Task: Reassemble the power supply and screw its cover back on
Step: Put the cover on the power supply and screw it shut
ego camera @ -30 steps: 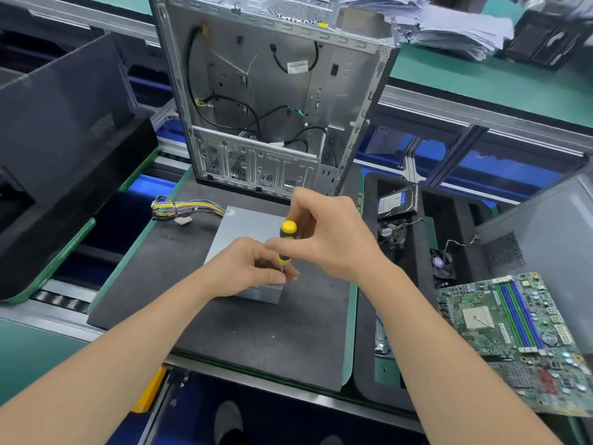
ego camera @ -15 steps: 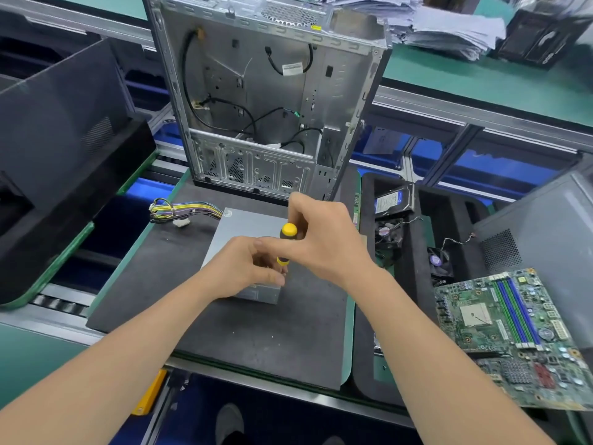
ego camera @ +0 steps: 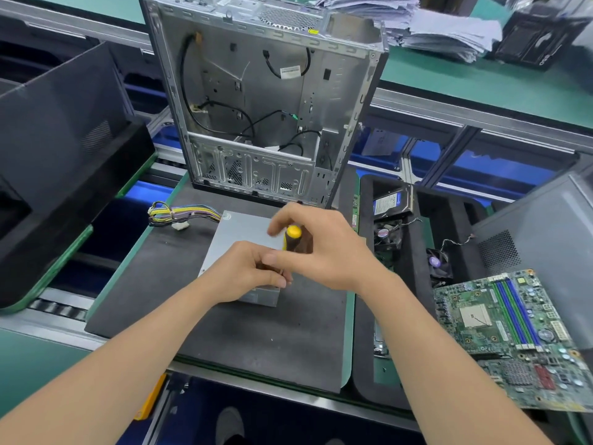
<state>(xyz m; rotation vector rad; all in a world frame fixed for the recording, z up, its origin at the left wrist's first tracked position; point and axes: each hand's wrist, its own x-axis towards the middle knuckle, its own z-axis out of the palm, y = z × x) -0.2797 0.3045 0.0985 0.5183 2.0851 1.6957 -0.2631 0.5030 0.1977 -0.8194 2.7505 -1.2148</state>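
The grey metal power supply (ego camera: 239, 234) lies flat on the black foam mat (ego camera: 256, 335), its bundle of coloured wires (ego camera: 184, 213) trailing to the left. A screwdriver with a yellow and black handle (ego camera: 291, 237) stands upright over the unit's near right corner. My right hand (ego camera: 327, 248) grips the handle from the right. My left hand (ego camera: 248, 273) rests on the cover, fingers curled round the lower shaft. The tip and any screw are hidden under my fingers.
An open computer case (ego camera: 263, 101) stands upright just behind the mat. Right of the mat, a black tray (ego camera: 417, 284) holds a hard drive (ego camera: 390, 202) and fans. A motherboard (ego camera: 513, 335) lies at the right edge. Black panels (ego camera: 57, 149) stand at left.
My right hand's fingers have shifted around the screwdriver handle. The left hand and the power supply stay in place; the view has barely moved.
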